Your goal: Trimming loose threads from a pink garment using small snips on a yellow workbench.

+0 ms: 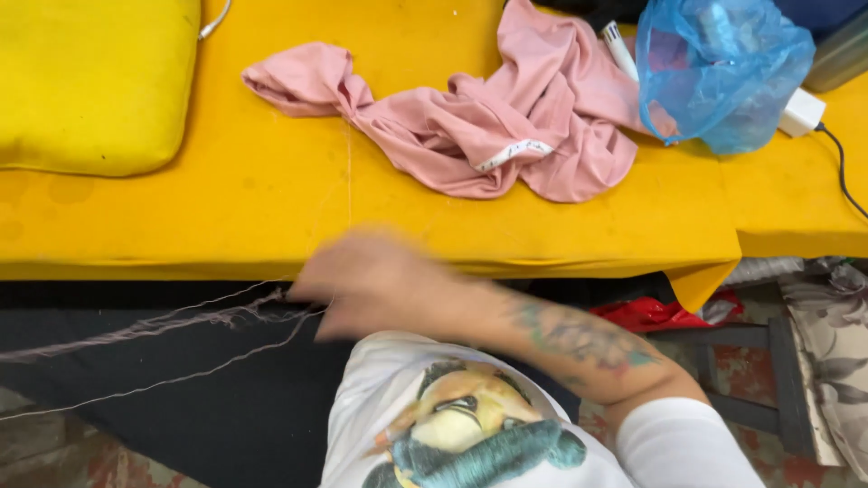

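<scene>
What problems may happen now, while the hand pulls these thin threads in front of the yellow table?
1. The right hand is motion-blurred, so it moves fast; the loose threads may tangle or snap.
2. The threads run past the table edge and might catch there.
3. The pink cloth lies crumpled beside a blue plastic bag; a stray thread could drag either one.

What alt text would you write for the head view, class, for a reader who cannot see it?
A blurred right hand pulls loose pinkish threads at the front edge of a yellow padded table. On the table lie a crumpled pink garment, a blue plastic bag and a yellow cushion.
</scene>
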